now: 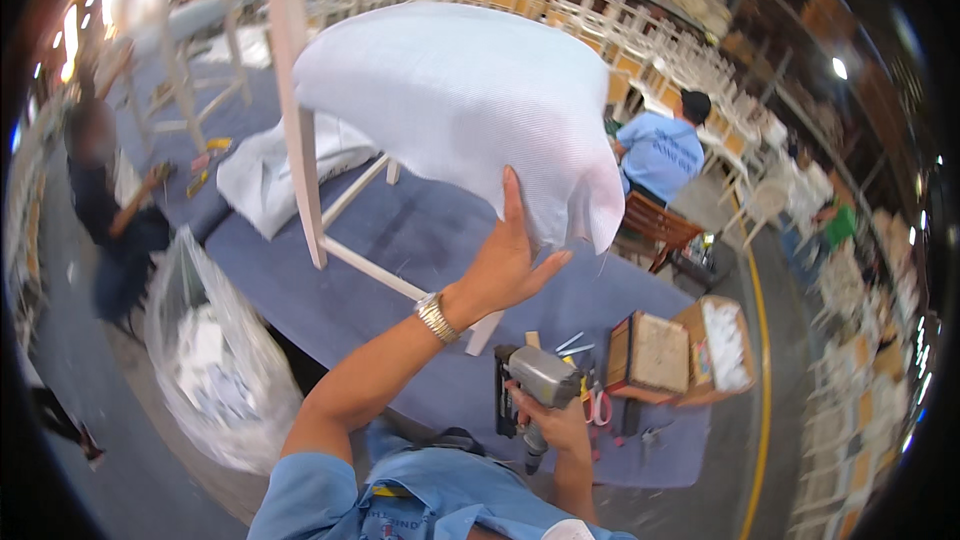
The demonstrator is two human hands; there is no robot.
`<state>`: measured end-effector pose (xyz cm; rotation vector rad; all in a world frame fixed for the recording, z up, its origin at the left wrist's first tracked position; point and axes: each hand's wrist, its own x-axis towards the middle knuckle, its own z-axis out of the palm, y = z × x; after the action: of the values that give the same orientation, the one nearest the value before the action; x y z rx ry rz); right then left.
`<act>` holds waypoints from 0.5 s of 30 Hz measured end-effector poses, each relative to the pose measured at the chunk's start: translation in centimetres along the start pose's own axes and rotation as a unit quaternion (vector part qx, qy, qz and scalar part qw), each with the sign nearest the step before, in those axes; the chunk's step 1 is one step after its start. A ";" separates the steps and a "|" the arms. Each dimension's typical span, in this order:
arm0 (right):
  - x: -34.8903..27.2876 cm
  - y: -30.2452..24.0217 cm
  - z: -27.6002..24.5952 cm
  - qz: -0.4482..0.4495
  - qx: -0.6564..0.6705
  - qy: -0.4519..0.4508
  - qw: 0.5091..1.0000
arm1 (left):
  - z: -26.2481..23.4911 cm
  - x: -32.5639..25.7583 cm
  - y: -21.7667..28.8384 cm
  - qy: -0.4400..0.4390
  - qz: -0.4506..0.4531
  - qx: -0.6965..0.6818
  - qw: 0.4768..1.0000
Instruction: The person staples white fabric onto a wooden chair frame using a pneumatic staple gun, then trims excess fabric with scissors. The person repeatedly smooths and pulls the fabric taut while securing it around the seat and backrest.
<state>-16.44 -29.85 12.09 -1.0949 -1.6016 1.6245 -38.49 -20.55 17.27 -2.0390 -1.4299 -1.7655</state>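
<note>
Pale blue-white fabric hanging loose over the seat of an upright white chair; grey-and-black power tool, tilted, on the chair's near side.

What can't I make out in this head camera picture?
In the head view:
- What lies under the pale cloth: the cloth covers it.
- Some fingers of the left grip: out of sight behind the hand or cloth.
- Part of the grey power tool's handle: the right grip wraps it.
- Top of the white post: cut off by the upper edge.
- Far-right chairs: blurred toward the rim.
</note>
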 end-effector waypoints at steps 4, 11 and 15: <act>-0.1 10.1 1.5 0.003 -0.072 0.104 0.992 | -8.9 1.6 4.0 -0.232 -0.137 0.133 0.954; -0.9 8.0 7.5 0.003 -0.048 0.194 0.980 | -15.5 20.4 4.2 -0.160 0.236 0.133 0.949; 0.9 4.8 12.1 -0.091 -0.035 0.237 0.967 | -9.7 28.9 -2.7 -0.345 0.177 0.094 0.917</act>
<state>-26.75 -35.44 6.41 -1.2215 -1.3960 1.0893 -50.44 -8.24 42.65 -2.7199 -1.1618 -0.7577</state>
